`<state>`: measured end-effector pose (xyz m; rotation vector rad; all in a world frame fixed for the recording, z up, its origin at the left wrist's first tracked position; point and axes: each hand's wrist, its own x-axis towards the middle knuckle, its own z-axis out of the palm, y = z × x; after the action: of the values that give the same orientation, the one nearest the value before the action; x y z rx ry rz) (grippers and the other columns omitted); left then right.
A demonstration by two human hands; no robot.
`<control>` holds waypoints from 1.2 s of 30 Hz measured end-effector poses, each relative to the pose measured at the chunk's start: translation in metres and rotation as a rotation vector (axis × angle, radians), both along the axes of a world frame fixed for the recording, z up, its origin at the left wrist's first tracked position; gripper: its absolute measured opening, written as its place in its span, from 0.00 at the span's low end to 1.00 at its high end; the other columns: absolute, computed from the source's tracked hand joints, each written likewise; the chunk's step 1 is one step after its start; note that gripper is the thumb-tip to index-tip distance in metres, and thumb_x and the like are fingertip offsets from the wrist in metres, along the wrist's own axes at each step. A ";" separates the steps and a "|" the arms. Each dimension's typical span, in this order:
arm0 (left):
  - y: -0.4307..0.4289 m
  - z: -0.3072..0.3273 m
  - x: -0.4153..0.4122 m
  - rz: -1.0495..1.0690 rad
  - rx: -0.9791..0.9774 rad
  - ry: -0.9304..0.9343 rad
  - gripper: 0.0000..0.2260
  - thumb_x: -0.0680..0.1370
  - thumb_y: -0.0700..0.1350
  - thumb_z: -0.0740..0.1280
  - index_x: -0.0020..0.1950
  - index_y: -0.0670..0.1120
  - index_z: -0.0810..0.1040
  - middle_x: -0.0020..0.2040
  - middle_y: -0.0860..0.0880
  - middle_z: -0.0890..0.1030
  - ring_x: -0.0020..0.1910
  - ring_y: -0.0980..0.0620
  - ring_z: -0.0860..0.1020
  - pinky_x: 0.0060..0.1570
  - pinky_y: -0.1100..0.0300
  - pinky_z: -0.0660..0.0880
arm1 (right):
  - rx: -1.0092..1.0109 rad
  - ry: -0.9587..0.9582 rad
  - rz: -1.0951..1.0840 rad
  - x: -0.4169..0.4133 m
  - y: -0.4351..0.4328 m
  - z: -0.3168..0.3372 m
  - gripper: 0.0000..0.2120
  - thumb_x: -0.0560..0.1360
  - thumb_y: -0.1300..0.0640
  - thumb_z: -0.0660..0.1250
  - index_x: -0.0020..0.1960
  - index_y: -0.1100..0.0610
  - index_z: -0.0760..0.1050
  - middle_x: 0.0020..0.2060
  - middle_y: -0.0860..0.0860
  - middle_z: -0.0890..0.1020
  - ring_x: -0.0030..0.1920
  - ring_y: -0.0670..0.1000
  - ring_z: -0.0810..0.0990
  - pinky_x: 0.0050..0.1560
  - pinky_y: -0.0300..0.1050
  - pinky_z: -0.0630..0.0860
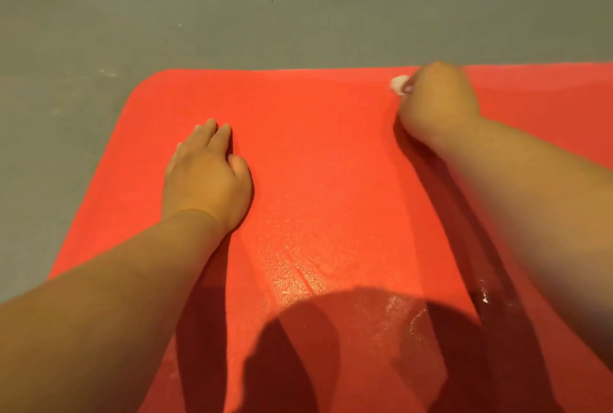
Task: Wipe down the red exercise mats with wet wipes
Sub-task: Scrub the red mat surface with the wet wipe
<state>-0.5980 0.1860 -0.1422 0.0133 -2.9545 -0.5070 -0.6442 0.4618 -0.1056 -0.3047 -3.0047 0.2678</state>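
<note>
While the grey floor [83,47] fills the left and top of the frame, the red mat [315,147] spreads across the rest, its rounded far corner at upper left.

Left of centre, the left hand [207,177] is planted on the mat, palm down and arm reaching straight forward. Its fingers [207,129] lie loosely flat against the surface, one apparently bent under, and they hold nothing. My read is that this hand is a brace, pinning the mat so it doesn't slide under the scrubbing and taking some body weight.

In the lower centre, wet streaks [298,266] glisten, so that near stretch looks done already. The person's shadow [331,346] covers the bottom of the frame.

Upper right now: a small white wipe [399,83] pokes out beside the right hand [438,101], right up by the mat's far edge. The hand is bunched into a fist around the wad, knuckles up and the fingers themselves hidden underneath. The forearm stretches long from the lower right and is blurred, which suggests a stroke in motion. Balling the wipe up gives firm pressure on a small spot. The dry-looking far strip seems to be what's left of this mat.
</note>
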 end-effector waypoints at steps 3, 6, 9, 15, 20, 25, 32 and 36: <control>0.002 0.002 -0.001 -0.001 0.002 -0.016 0.23 0.78 0.42 0.57 0.73 0.44 0.67 0.76 0.45 0.63 0.75 0.48 0.59 0.74 0.51 0.54 | 0.035 0.007 0.014 0.000 -0.032 -0.002 0.13 0.76 0.67 0.57 0.55 0.66 0.78 0.54 0.65 0.79 0.56 0.63 0.77 0.57 0.52 0.72; 0.000 0.001 -0.001 -0.002 -0.007 -0.012 0.23 0.78 0.42 0.57 0.73 0.44 0.67 0.75 0.45 0.63 0.75 0.48 0.59 0.74 0.52 0.54 | -0.075 0.071 0.433 0.014 -0.110 -0.019 0.14 0.74 0.67 0.57 0.54 0.60 0.78 0.55 0.58 0.79 0.57 0.58 0.76 0.58 0.46 0.71; -0.001 0.000 -0.002 -0.007 -0.017 -0.005 0.22 0.78 0.41 0.57 0.73 0.43 0.68 0.75 0.44 0.64 0.74 0.47 0.60 0.74 0.52 0.55 | -0.122 0.119 0.633 0.021 -0.125 -0.017 0.12 0.76 0.64 0.58 0.54 0.58 0.78 0.53 0.57 0.79 0.55 0.58 0.75 0.54 0.45 0.65; -0.001 -0.001 -0.003 0.005 -0.022 -0.005 0.23 0.77 0.42 0.57 0.73 0.44 0.68 0.75 0.45 0.64 0.74 0.47 0.61 0.74 0.51 0.55 | -0.036 0.086 -0.077 -0.020 0.012 -0.007 0.11 0.76 0.65 0.60 0.51 0.68 0.79 0.51 0.68 0.80 0.52 0.65 0.78 0.52 0.53 0.72; 0.000 0.002 -0.002 0.007 -0.037 -0.015 0.29 0.73 0.48 0.50 0.73 0.44 0.67 0.75 0.45 0.64 0.74 0.47 0.61 0.74 0.51 0.55 | -0.197 0.083 0.205 -0.033 -0.065 -0.015 0.12 0.75 0.60 0.61 0.55 0.61 0.78 0.55 0.60 0.80 0.56 0.59 0.77 0.55 0.46 0.71; -0.001 -0.001 -0.004 0.005 -0.040 -0.011 0.26 0.74 0.47 0.53 0.72 0.44 0.68 0.74 0.45 0.65 0.74 0.47 0.61 0.74 0.51 0.56 | -0.270 0.126 0.526 -0.023 -0.131 -0.018 0.11 0.76 0.55 0.64 0.55 0.60 0.76 0.52 0.57 0.81 0.53 0.58 0.78 0.49 0.47 0.70; 0.000 0.000 -0.004 -0.005 -0.032 -0.007 0.26 0.74 0.47 0.53 0.71 0.43 0.69 0.74 0.44 0.66 0.73 0.46 0.62 0.73 0.51 0.56 | -0.048 0.082 -0.097 -0.029 0.014 -0.007 0.19 0.76 0.47 0.64 0.48 0.64 0.80 0.48 0.66 0.81 0.49 0.64 0.79 0.39 0.49 0.66; 0.000 0.000 -0.004 0.001 -0.045 -0.008 0.28 0.72 0.48 0.52 0.71 0.43 0.69 0.74 0.44 0.66 0.73 0.46 0.62 0.74 0.51 0.56 | -0.194 0.104 0.012 -0.022 -0.023 -0.014 0.12 0.76 0.53 0.65 0.51 0.61 0.80 0.52 0.61 0.82 0.53 0.60 0.79 0.46 0.48 0.70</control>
<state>-0.6019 0.1856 -0.1424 0.0118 -2.9726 -0.4409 -0.6659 0.4389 -0.1197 -0.2807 -2.8831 0.5595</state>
